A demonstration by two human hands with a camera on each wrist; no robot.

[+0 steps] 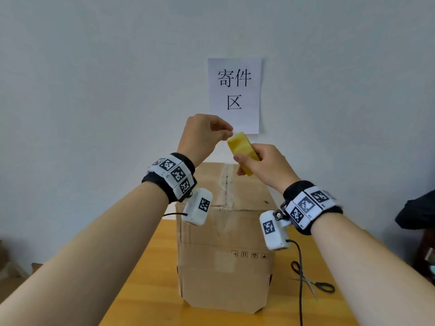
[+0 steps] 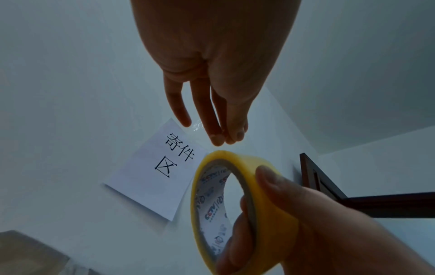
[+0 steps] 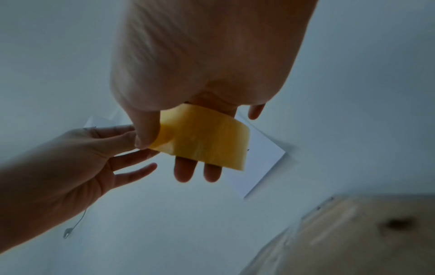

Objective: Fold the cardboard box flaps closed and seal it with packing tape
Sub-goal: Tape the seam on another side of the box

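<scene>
Holding the yellow packing tape roll [image 1: 242, 153] above the cardboard box [image 1: 223, 243], you are at the sealing stage, not the folding stage.

Item, box: stands upright on the wooden tabletop [image 1: 150, 267], directly below both hands. Its top flaps lie folded flat and closed. A strip of clear tape [image 1: 226, 184] already runs along the centre seam and over the near edge; whether it is fresh or old cannot be told.

Item, tape roll: held in the air, clear of the box, tilted, with its printed core visible from the left wrist view.

Item, right hand [image 1: 266, 165]: its grip is closed round the roll, thumb on the outer face, fingers through and behind.

Item, left hand [image 1: 202, 135]: thumb and forefinger pinch together at the upper rim of the roll, apparently on the free tape end; the other fingers hang straight. The end itself is too thin to make out with certainty.

Item, scissors [image 1: 310, 283]: lying on the tabletop just right of the box, untouched.

Judged done: flaps closed. Judged left: draw out a length, lay it on the seam, press it down, cut it.
</scene>
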